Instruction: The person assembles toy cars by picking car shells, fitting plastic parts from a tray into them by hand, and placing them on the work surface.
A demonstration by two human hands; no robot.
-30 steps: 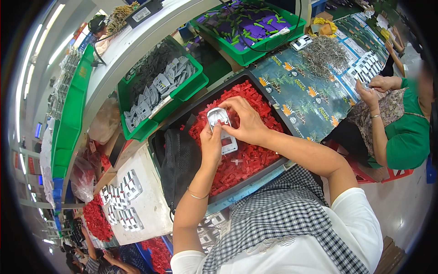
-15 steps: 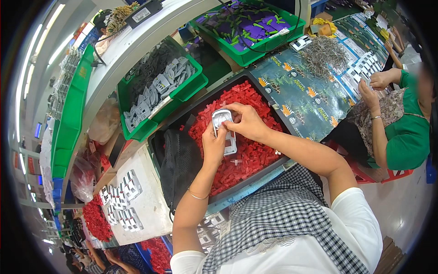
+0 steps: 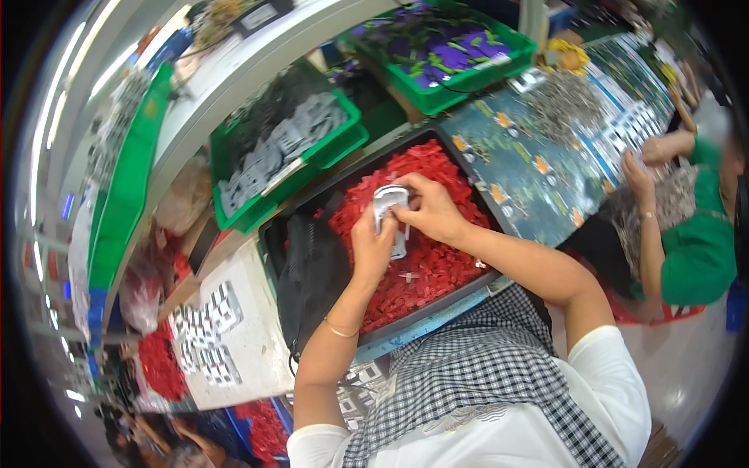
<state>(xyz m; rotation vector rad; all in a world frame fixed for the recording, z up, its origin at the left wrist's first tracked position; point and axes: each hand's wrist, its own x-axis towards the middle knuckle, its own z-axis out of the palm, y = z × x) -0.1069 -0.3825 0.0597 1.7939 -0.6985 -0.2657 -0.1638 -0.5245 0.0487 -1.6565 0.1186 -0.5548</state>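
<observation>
Both hands pinch a grey part [image 3: 390, 210] over the red pieces [image 3: 425, 257] in the black tray [image 3: 468, 285]: left hand [image 3: 373, 246] grips its 7 o'clock side, right hand [image 3: 431, 210] its 3 o'clock side, fingers curled. A black mesh bag [image 3: 312, 277] lies at 9 o'clock; a green bin [image 3: 331, 148] at 11.

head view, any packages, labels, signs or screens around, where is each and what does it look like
Printed table cover: right of the black tray, dark blue-green sheet with repeated orange and white label marks.
Clear plastic bag: left of the grey-parts green bin, crumpled and see-through.
Clear bag of red parts: far left, lower down, bulging.
Small blue lit panels: far left edge, blurred, perhaps screens.
White label strip: on the grey-parts bin, narrow.
</observation>
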